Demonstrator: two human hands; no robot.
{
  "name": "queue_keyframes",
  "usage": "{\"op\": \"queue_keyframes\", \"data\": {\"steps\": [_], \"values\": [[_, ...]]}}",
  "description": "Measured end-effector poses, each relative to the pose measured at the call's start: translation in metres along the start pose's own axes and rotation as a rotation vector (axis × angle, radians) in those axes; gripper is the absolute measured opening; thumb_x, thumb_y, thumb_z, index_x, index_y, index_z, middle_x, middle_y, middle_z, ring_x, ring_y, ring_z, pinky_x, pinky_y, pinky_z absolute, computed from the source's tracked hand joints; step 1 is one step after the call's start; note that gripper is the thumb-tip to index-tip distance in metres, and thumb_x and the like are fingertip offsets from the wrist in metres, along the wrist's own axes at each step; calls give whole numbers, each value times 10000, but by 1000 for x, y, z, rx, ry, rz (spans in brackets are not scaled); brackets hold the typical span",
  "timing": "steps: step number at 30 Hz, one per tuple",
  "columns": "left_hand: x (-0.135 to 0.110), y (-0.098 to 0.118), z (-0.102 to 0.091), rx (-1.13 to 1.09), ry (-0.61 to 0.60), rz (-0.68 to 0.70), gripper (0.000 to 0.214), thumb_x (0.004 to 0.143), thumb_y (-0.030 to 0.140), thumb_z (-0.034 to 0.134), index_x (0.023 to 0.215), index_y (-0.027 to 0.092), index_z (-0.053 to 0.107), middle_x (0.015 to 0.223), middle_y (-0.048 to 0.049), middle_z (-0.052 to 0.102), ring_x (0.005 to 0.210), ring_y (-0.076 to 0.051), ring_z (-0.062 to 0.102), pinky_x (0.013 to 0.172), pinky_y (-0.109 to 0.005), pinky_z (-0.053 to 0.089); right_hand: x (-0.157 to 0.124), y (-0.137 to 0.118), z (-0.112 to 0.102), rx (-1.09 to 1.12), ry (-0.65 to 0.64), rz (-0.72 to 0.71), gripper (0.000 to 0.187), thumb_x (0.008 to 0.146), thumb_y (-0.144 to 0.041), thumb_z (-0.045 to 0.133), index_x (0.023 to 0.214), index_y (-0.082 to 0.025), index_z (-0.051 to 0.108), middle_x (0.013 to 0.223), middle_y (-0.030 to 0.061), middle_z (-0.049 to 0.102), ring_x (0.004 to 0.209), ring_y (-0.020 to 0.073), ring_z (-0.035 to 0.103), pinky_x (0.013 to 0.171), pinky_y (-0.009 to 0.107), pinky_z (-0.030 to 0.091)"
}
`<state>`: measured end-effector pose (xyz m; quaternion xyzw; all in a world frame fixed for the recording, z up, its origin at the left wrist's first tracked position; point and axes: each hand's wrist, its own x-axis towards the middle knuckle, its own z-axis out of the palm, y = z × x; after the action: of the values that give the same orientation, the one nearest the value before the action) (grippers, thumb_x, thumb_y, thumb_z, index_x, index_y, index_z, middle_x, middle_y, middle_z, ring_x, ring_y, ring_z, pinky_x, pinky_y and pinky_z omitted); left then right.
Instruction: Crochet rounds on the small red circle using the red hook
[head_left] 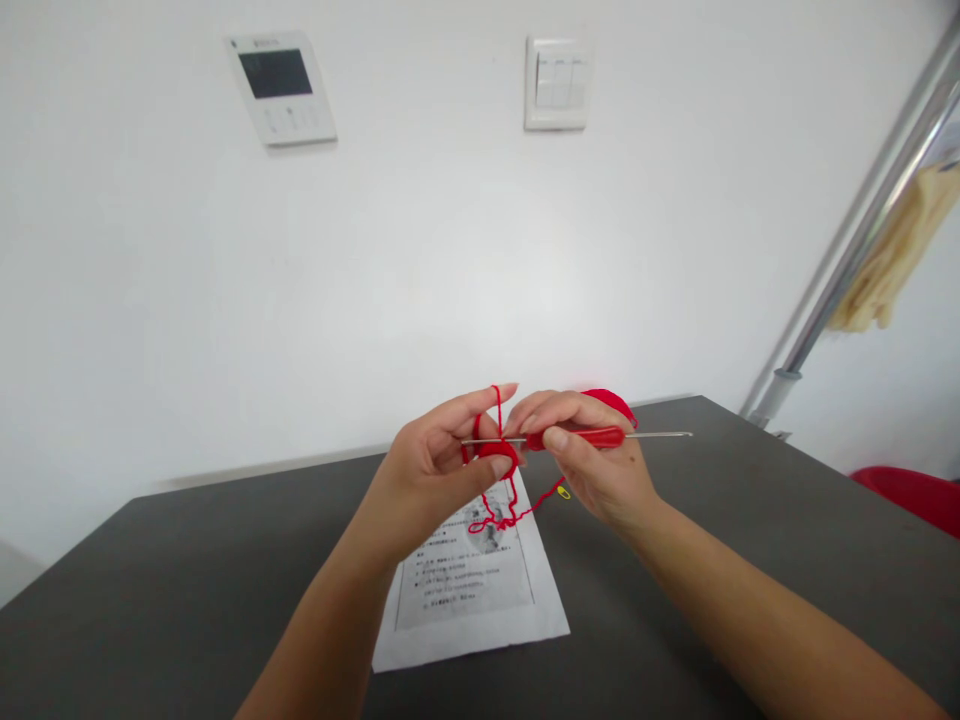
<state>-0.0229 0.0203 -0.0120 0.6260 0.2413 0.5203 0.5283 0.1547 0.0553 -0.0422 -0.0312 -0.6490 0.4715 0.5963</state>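
Note:
My left hand pinches a small red crochet piece between thumb and fingers, with red yarn looped up over its raised index finger. In my right hand lies a crochet hook with a red handle and a metal shaft at both ends. The hook is level, and its left shaft crosses the top of the crochet piece, touching the yarn. Loose yarn hangs below the hands over a printed sheet. Behind my right hand shows part of a red yarn ball.
A yellow stitch marker lies on the dark grey table beside the sheet. The white wall carries an intercom panel and a light switch. To the right are a metal pole, a cream glove and a red rounded object.

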Motion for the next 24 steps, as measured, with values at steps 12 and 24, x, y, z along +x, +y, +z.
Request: {"op": "queue_keyframes", "data": {"steps": [12, 24], "values": [[3, 5, -7, 214, 70, 1, 204, 838, 286, 747, 1032, 257, 805, 775, 9, 648, 777, -131, 591, 744, -262, 487, 7, -8, 0, 178, 50, 262, 186, 835, -398, 794, 819, -214, 779, 780, -2, 788, 749, 98, 728, 745, 190, 573], [2, 2, 12, 422, 435, 131, 135, 800, 258, 750, 676, 209, 725, 754, -4, 719, 749, -169, 622, 724, -294, 468, 5, -9, 7, 279, -1, 387, 204, 820, -359, 807, 785, -164, 761, 769, 35, 778, 670, 97, 721, 665, 185, 605]]}}
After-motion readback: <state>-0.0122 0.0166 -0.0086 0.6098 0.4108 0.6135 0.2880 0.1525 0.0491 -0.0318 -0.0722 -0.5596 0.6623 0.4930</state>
